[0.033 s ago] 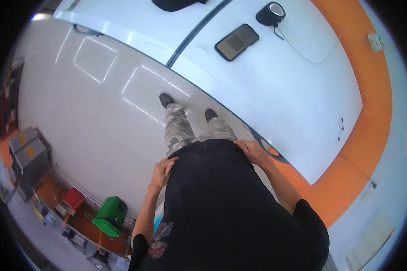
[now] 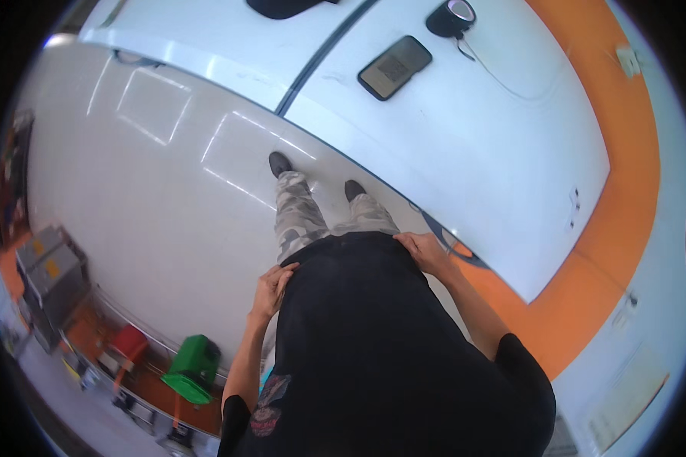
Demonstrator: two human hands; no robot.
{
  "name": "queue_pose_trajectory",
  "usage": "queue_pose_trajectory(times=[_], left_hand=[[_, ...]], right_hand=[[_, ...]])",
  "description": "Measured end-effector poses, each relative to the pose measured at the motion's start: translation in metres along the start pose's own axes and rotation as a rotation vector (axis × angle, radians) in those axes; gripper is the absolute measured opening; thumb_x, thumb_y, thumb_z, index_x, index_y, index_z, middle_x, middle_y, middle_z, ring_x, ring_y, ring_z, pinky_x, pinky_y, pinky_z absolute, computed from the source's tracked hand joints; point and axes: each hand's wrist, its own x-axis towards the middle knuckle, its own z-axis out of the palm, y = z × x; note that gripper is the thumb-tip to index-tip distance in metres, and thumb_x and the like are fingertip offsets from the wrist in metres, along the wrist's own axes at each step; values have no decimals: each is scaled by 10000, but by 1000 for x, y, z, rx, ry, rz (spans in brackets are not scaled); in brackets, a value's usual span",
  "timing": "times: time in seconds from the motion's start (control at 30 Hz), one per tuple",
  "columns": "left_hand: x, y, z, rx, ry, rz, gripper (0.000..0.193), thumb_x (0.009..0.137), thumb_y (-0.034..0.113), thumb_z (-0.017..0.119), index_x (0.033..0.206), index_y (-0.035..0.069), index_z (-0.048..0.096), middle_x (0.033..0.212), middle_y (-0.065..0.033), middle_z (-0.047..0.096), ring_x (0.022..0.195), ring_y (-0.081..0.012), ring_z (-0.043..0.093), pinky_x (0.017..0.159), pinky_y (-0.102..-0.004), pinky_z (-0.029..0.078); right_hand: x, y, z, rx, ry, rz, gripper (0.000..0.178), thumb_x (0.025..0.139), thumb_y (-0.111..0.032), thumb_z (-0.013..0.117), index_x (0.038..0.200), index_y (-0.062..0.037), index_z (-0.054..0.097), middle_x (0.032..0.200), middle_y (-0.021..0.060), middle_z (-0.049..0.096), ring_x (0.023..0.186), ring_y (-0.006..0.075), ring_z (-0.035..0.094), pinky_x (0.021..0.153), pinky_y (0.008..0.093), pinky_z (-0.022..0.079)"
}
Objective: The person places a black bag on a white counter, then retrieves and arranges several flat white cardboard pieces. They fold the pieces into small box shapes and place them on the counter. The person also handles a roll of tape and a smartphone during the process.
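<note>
With fingers pinched together, my left hand (image 2: 271, 294) grips the lower left edge of the black T-shirt (image 2: 381, 335) I am wearing. On the other side my right hand (image 2: 427, 254) pinches the same hem near its right corner. The hem stretches between the two hands, over the top of camouflage trousers (image 2: 297, 212). A colourful print (image 2: 267, 411) shows low on the shirt's left side.
Ahead and to the right stands a white table (image 2: 480, 160), bearing a phone (image 2: 395, 68) and a black round device (image 2: 450, 19) with a cable. A dark seam divides the tabletop. Grey boxes (image 2: 53, 266), a red bin (image 2: 129, 343) and a green bin (image 2: 192, 369) stand at left.
The whole view has shifted slightly, with the table and bins a little displaced in the picture. Both hands keep their hold on the shirt hem.
</note>
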Motion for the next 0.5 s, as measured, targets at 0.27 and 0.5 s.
queue_pose_trajectory(times=[0.27,0.5], left_hand=[[62,-42,-162,180,-206,174,289,1103,250,616,1247,41,754,817,-149,653,727,-303,628,741,-377,528],[138,-50,-280,112,-567,-224,610,1171,506,351,1524,54,560,1076,-78,692,858,-156,597,791,-316,492]], right_hand=[[20,-79,81,113,192,294,375,1124,-350,540,1076,-7,683,887,235,730,803,417,694,758,452,547],[-49,-98,147,849,386,676,488,1094,-428,601,1439,-86,642,1042,57,738,919,158,643,775,336,545]])
